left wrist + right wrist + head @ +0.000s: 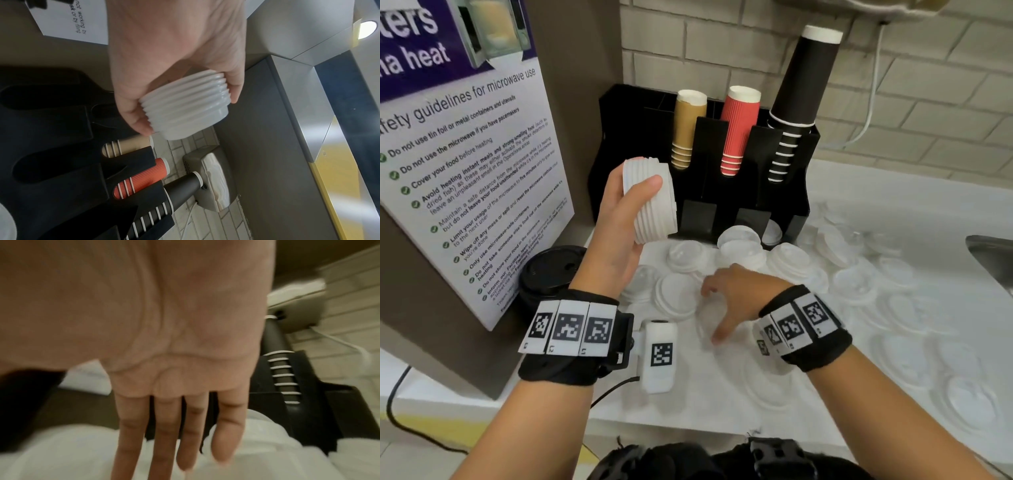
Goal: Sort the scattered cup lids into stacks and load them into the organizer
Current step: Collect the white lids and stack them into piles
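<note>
We see a white counter (722, 404) running to a pale brick wall (928, 85), with a microwave safety poster (465, 178) on a brown panel at the left and a metal sink (993, 257) cut off at the right edge. The black organizer (753, 192) stands at the back, holding tan, red and black cup stacks; its lower slots are dark and hard to read. Scattered lids (859, 284) blend into the counter, their outlines faint. Our left hand (616, 226) is raised before the organizer, thumb and fingers curled round a stack of white lids (650, 202). Our right hand (736, 294) reaches low over the lids, fingers (166, 426) straight and spread, holding nothing; whether it touches one we cannot tell.
</note>
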`<state>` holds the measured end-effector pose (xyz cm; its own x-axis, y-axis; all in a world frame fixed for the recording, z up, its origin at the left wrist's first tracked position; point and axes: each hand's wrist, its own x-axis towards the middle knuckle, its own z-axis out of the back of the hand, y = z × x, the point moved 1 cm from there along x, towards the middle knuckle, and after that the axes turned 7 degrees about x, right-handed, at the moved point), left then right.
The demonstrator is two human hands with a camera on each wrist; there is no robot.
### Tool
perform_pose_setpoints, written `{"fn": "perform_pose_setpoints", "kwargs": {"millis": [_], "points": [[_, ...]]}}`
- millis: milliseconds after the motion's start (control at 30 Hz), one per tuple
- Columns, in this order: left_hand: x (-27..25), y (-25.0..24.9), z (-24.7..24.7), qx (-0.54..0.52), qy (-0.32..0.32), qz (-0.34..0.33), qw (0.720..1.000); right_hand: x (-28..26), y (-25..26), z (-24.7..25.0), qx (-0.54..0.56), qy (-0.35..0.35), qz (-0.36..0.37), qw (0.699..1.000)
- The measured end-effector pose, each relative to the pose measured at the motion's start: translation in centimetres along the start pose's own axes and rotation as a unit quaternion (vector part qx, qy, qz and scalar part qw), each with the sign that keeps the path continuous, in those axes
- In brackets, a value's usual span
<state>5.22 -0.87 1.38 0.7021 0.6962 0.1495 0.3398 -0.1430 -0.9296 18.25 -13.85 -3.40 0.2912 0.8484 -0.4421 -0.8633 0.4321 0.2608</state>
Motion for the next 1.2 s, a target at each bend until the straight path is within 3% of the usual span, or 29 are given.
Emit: {"fn": "perform_pose_setpoints", "kwargs": {"millis": [133, 267, 433, 533, 600, 733, 900, 1100, 1200], "points": [[-0.2, 0.0, -0.1, -0.001, -0.005, 0.004, 1.0, -0.2, 0.5, -1.0, -0.198, 0.053, 0.016, 0.979], [-0.6, -0.1, 0.0, 0.001, -0.006, 0.004, 1.0, -0.2, 0.3, -0.7, -0.223, 0.033, 0.052, 0.973], [-0.6, 0.0, 0.2, -0.006, -0.01, 0.007, 1.0, -0.9, -1.5, 1.7, -0.026, -0.005, 0.026, 0.999], [-0.6, 0.4, 0.1, 0.0, -0.001, 0.019, 1.0, -1.9, -2.6, 3.5, 0.141, -0.093, 0.075, 0.983], [-0.6, 1.0, -0.3, 0.0, 0.001, 0.031, 1.0, -2.8, -2.8, 4.3, 0.275, -0.167, 0.112, 0.94], [-0.7, 2.2, -1.4, -0.004, 0.02, 0.064, 0.998, -4.0, -1.5, 3.8, 0.496, -0.246, 0.164, 0.816], [-0.6, 2.8, -2.0, 0.018, 0.057, 0.076, 0.995, -3.9, 0.1, 2.4, 0.5, -0.283, 0.196, 0.795], [-0.4, 3.1, -2.1, 0.051, 0.108, 0.089, 0.989, -3.5, -0.1, 2.8, 0.483, -0.289, 0.202, 0.802], [-0.1, 3.1, -2.2, 0.042, 0.093, 0.087, 0.991, -3.3, 0.2, 3.0, 0.482, -0.29, 0.213, 0.799]]}}
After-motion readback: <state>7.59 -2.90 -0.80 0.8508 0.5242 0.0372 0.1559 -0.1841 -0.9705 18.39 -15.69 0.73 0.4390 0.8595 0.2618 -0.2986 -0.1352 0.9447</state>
